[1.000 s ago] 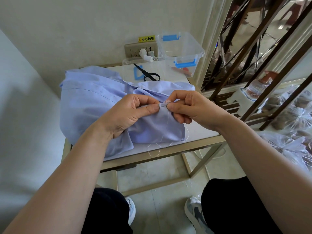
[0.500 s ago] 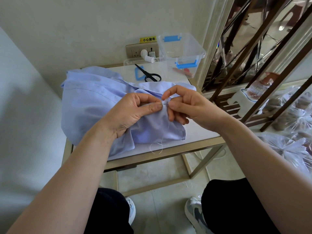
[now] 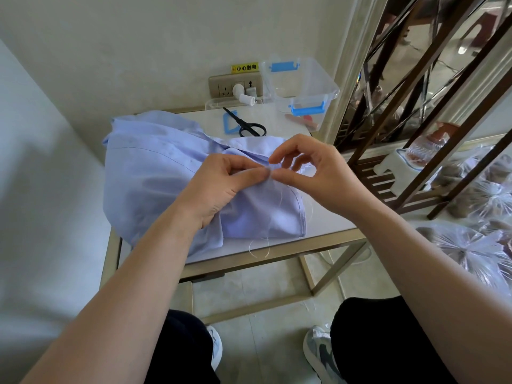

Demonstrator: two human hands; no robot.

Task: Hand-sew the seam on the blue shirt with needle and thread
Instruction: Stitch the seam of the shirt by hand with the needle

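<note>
Head view: I see the left hand (image 3: 221, 187) pinching a fold of the shirt (image 3: 155, 176) between thumb and forefinger, above the table (image 3: 329, 217). The right hand (image 3: 318, 173) meets that fold, its thumb and forefinger curled and slightly apart. Whether it holds anything I cannot tell. Thread (image 3: 268, 245) trails over the table's near edge. Scissors (image 3: 249, 128) and a clear box (image 3: 304, 87) sit behind, well apart from the hands.

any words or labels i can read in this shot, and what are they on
"小心触电": on the yellow sticker stuck to the wall just above the socket plate.
The small symbol at the sticker's left end is too small to make out.
No readable text on the clear plastic box, scissors or blue shirt.
</note>
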